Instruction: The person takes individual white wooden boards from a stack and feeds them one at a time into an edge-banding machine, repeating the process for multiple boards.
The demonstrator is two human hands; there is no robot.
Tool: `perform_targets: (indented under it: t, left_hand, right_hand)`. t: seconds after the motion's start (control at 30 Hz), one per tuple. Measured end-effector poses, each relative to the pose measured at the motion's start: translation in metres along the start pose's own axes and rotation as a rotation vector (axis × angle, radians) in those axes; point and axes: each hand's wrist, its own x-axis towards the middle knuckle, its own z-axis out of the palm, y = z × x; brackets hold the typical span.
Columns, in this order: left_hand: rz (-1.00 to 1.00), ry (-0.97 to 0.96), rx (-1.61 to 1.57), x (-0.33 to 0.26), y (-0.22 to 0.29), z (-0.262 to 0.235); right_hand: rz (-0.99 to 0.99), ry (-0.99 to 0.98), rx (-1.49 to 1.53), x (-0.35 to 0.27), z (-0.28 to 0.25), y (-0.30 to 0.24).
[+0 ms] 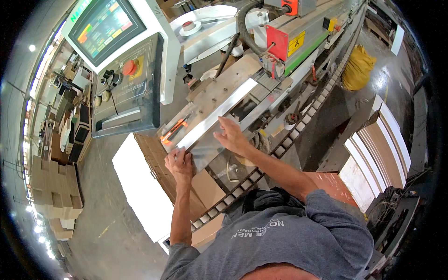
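White strip (pixel 214 115) is lying on the metal table (pixel 198 108), and from far away I am seeing it pointing toward half past one. My left hand (pixel 180 164) is curling its fingers at the near end; whether it is gripping, I cannot tell. My right hand (pixel 232 137) is hovering or touching at the strip's edge, fingers loosely bent, holding nothing visible. An orange knife (pixel 174 132) is resting toward ten o'clock.
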Motion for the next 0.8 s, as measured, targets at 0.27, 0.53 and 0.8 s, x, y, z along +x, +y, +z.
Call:
perform_targets:
  t: [0.27, 0.53, 0.8]
  left_hand:
    - [-0.017, -0.002, -0.283, 0.016, -0.018, 0.000]
    - [0.121, 0.009, -0.296, 0.039, 0.011, 0.028]
    - [0.097, -0.037, -0.306, 0.061, 0.051, 0.066]
  right_hand:
    - [0.214, -0.072, 0.158, 0.005, 0.002, -0.013]
    - [0.172, 0.016, 0.044, 0.024, -0.032, 0.006]
    - [0.116, 0.086, -0.147, 0.050, -0.071, 0.043]
